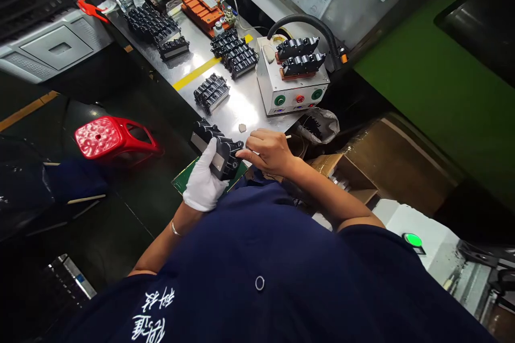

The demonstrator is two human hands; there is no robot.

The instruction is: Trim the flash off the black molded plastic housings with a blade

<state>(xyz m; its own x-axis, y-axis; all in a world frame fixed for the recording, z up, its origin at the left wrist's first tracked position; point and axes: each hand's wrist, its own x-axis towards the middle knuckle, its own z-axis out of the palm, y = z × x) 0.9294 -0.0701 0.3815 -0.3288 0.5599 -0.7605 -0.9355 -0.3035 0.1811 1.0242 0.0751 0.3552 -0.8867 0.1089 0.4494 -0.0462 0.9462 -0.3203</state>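
Note:
My left hand [205, 182], in a white glove, is wrapped round a black ribbed part [229, 158] with a pale flat plate on its side. My bare right hand [269, 151] is closed at the part's right end, its fingers pinched; a thin pale stick pokes out behind the knuckles, and its other end is hidden. Beyond my hands, black parts [211, 92] stand in a small group on the metal table [241, 107]. A small pale piece [242, 128] lies near the table's front edge.
A white box [287, 94] with buttons carries two black parts at the right. Behind are more black parts [235, 53] and an orange fixture [203, 10]. A red stool [100, 136] stands at the left; a cardboard box [354, 177] and a plastic bag [324, 126] are at the right.

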